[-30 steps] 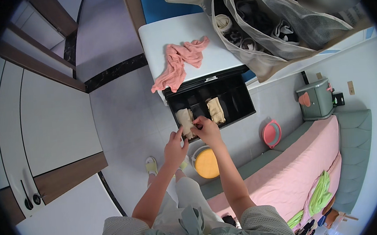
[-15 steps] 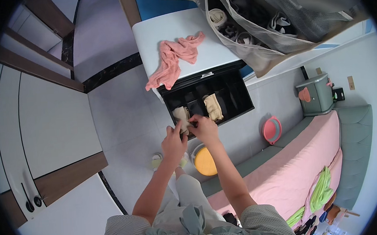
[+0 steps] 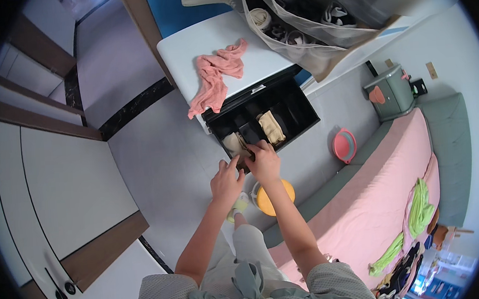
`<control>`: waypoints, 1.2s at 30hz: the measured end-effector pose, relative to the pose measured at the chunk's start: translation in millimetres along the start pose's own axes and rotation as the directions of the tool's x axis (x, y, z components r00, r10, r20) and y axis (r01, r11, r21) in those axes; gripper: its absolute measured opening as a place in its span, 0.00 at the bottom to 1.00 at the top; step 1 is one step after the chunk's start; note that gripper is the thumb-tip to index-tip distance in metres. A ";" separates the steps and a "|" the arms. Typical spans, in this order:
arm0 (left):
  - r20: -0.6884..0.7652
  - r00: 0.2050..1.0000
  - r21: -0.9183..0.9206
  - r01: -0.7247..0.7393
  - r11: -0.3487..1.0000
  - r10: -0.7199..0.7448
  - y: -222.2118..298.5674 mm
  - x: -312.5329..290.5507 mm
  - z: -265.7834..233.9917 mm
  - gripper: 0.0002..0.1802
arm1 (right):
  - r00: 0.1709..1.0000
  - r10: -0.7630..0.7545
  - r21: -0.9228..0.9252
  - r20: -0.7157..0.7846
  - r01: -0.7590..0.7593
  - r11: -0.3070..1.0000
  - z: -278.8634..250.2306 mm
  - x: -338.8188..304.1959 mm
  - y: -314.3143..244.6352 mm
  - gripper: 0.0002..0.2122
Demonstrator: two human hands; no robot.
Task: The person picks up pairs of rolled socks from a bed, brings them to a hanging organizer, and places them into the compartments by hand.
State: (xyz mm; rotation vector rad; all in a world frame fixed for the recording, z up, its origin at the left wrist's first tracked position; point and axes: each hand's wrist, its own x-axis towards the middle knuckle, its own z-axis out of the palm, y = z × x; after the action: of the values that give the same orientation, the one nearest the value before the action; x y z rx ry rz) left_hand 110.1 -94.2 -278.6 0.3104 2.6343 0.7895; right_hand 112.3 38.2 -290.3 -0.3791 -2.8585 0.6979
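A black drawer (image 3: 297, 137), divided into compartments, is pulled out of a white-topped cabinet (image 3: 188, 50). In its near-left compartment lies a beige folded cloth (image 3: 232, 143), partly hidden by my fingers. My left hand (image 3: 226, 179) is at the drawer's near edge, fingers spread and reaching to the cloth's near end. From the other side my right hand (image 3: 264, 163) has its thumb and bent fingers closed about the cloth's right edge; the tips are partly hidden. A cream folded cloth (image 3: 271, 127) sits in another compartment, just beyond my right hand.
A crumpled pink cloth (image 3: 217, 76) lies on the cabinet top. Above it hangs a mesh-pocket organizer (image 3: 327, 60) holding rolled items. A yellow-topped stool (image 3: 276, 198) stands below my right forearm. To the right are a pink basin (image 3: 343, 145) and a pink-covered sofa (image 3: 365, 196).
The view has turned and shifted, so the surroundings appear displaced. My hands stay at the beige cloth; my left fingers have spread and drawn back slightly from it.
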 end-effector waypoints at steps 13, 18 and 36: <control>0.041 0.968 -0.265 -0.228 0.937 0.247 3.0 -52.7 -41.4 0.18 | 0.906 0.322 0.291 -0.275 -0.241 0.926 -38.2 -86.2 -45.0 0.10; 0.109 0.926 -0.285 -0.319 0.904 0.362 17.5 -63.4 -32.0 0.17 | 0.855 0.434 0.364 -0.283 -0.323 0.874 -52.5 -117.4 -45.9 0.10; 0.527 0.579 -0.357 -0.515 0.780 0.623 94.3 -137.3 96.3 0.15 | 0.468 0.778 0.484 -0.418 -0.610 0.627 -91.0 -274.2 30.0 0.11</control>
State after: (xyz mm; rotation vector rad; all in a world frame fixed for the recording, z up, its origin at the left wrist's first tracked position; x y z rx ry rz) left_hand 283.6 -13.2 -260.5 1.2064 1.7990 0.8866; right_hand 400.2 24.6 -254.4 -1.4980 -1.8657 0.8612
